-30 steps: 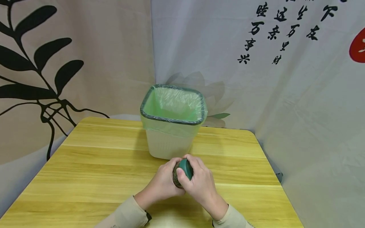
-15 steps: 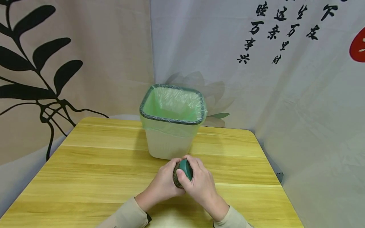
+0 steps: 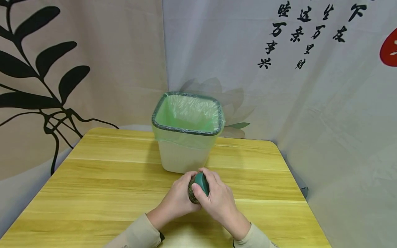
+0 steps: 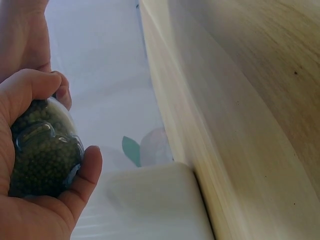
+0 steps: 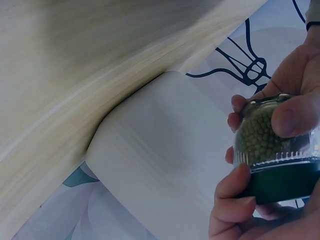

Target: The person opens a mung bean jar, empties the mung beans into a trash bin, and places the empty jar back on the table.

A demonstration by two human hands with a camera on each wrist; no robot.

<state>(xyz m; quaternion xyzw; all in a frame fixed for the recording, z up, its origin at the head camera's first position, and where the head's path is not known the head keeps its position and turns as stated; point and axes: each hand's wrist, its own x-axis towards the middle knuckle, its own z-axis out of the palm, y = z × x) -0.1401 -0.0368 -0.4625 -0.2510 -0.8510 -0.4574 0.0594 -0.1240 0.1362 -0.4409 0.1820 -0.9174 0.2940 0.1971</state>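
At lower centre, our left hand (image 3: 179, 197) is gripping a clear, round jar (image 5: 257, 136), our right hand (image 3: 219, 199) its green lid (image 3: 202, 183); yellow wooden tabletop (image 3: 105, 193) is spreading outward on both sides.

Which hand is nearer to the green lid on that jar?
The right: the right hand grips the green lid itself, while the left hand holds the clear jar body next to it.

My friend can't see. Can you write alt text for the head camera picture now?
A person's left hand grips a jar while the right hand holds its green lid over a wooden table. Beyond them stands a pale bin lined with a green bag.
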